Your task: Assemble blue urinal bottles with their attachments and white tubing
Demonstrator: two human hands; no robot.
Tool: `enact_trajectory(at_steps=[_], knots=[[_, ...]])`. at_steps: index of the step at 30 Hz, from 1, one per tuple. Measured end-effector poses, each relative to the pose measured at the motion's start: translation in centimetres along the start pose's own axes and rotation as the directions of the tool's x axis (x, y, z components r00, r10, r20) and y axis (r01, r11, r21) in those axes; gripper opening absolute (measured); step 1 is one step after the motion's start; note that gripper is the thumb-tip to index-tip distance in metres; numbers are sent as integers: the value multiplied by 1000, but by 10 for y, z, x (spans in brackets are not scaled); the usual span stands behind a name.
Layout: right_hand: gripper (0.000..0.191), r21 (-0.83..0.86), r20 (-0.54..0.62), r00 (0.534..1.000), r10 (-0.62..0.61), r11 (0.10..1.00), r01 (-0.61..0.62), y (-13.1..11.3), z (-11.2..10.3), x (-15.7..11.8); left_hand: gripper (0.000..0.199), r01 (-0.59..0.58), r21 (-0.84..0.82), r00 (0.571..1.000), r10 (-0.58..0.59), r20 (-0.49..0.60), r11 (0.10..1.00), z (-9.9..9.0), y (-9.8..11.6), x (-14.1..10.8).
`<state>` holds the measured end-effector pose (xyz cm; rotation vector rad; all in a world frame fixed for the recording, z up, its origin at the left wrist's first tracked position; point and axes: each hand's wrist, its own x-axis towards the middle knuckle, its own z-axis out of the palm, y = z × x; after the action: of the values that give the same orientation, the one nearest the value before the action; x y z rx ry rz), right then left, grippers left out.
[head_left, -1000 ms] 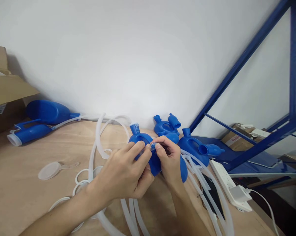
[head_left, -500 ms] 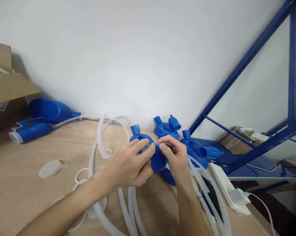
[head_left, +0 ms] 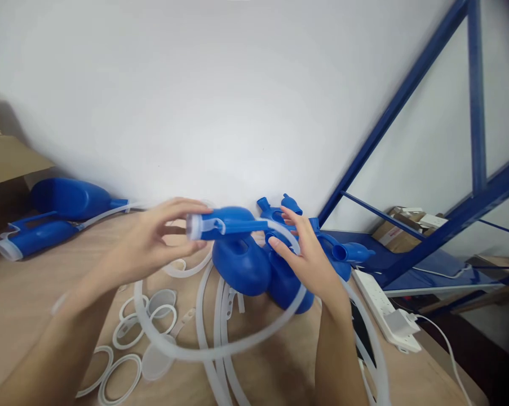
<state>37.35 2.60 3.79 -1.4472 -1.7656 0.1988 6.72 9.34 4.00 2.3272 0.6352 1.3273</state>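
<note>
My left hand (head_left: 169, 228) has its thumb and fingers around the white-capped end of a blue plastic urinal funnel (head_left: 214, 224). A translucent hose (head_left: 233, 352) leaves the funnel's narrow right end and loops down in front. My right hand (head_left: 300, 242) is beside that hose with thumb and fingers spread; I see no firm grip on it. Just below the funnel is a rounded blue urinal bottle (head_left: 241, 270); whether the two touch, I cannot tell. Further blue bottles (head_left: 288, 282) stand behind my right hand, one with a blue funnel (head_left: 353, 252) on it.
White rings (head_left: 119, 379), translucent lids (head_left: 158, 358) and more hoses lie on the wooden table (head_left: 275, 366). Another bottle (head_left: 70, 197) with a capped funnel (head_left: 38, 239) lies far left, near a cardboard box (head_left: 9, 160). At right are a power strip (head_left: 383, 310) and blue shelving (head_left: 389, 127).
My hands have come apart from their pinch at the bottle. The left now holds a capped funnel with a hose, and the right has opened. The view has shifted slightly.
</note>
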Motion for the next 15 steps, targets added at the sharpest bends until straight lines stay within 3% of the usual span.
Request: enact_trajectory(at_steps=[3,6,9,13,15], knots=[[67,-60,171,976,132,991,-123,26,-2,10,39,-59,127,984,79,-162,990,-15,-6,0],[71,-129,232,957,171,981,-145,45,5,17,30,-119,295,972,173,-161,948,-16,-17,1],[73,-180,169,970,177,973,-146,56,14,22,24,-205,405,972,235,-25,891,-7,-38,2],[42,-158,300,941,156,981,-113,57,22,26,41,-363,514,931,287,224,777,17,-65,2],[44,-173,319,932,170,978,-119,54,26,27,46,-426,530,904,315,290,733,31,-73,1]])
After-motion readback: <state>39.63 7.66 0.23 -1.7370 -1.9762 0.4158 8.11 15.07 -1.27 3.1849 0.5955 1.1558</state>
